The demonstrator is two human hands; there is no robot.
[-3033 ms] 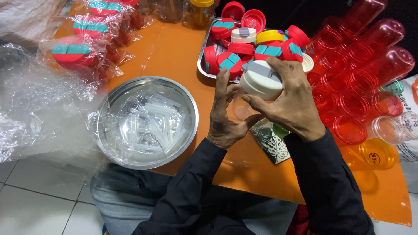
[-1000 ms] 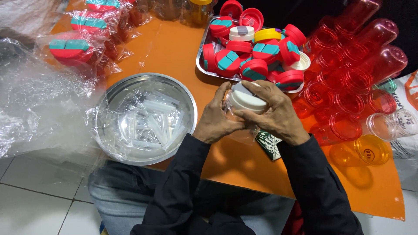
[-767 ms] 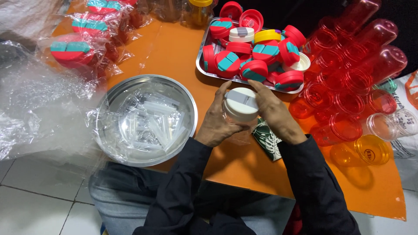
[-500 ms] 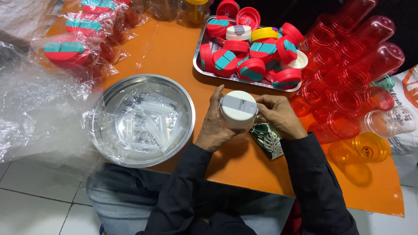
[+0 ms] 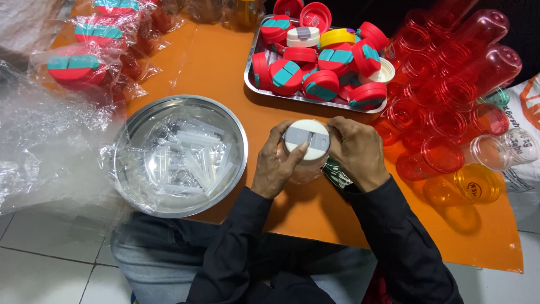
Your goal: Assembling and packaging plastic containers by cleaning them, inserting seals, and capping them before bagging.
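Both hands met over a clear cup capped with a white lid (image 5: 306,141), held just above the orange table (image 5: 219,62) near its front edge, between the steel bowl (image 5: 179,155) and the heap of red cups (image 5: 450,95). The left hand (image 5: 275,166) was curled around the lid's left side with its thumb laid across the grey flap on top; the right hand (image 5: 357,152) wrapped the right side, fingers closed against the rim. The cup body below was mostly hidden by the hands, so how fully the lid sat on it could not be told. The main risk from here seemed a lid seated crooked: uneven pressure from the thumb on the flap could tip it to one side and leave a gap. A hard squeeze might also flex the thin clear wall and let the cup slip down onto the table. The right elbow sat close to the red cups lying on their sides toward the right edge, and a wide movement could have sent them rolling off. The tray (image 5: 253,84) of red and teal lids at the back and the bowl of wrapped straws lay well apart from the hands.
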